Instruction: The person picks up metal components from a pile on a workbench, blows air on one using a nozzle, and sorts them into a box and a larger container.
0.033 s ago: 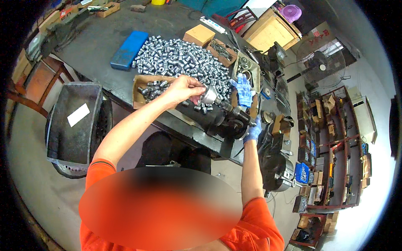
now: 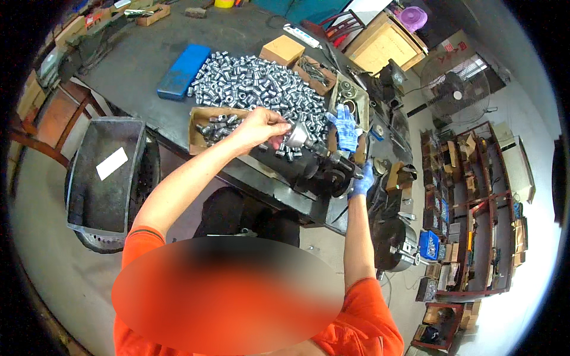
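Observation:
My bare left hand [image 2: 261, 127] is closed, fingers and thumb pinching a shiny, round, cup-shaped metal part [image 2: 295, 136]. That part sits against the end of a dark bench machine's spindle [image 2: 319, 146]. My right hand [image 2: 362, 180], in a blue glove, is beside the right end of the machine [image 2: 335, 175], close to a small metal lever end. How its fingers are bent is too small to tell. A large heap of short silver metal sleeves [image 2: 255, 83] covers the table behind my left hand. Below my left wrist, an open cardboard box [image 2: 196, 132] holds more sleeves.
A blue case [image 2: 184, 71] lies left of the heap. A spare blue glove [image 2: 345, 127] rests on a tray near the machine. A black bin [image 2: 107, 190] stands at the left. At the right are a chuck-like round machine [image 2: 392, 246], a fan [image 2: 457, 95] and loaded shelves [image 2: 475, 237].
My right hand has shifted slightly up and to the right beside the machine. My left hand stays almost in place on the cup-shaped metal part.

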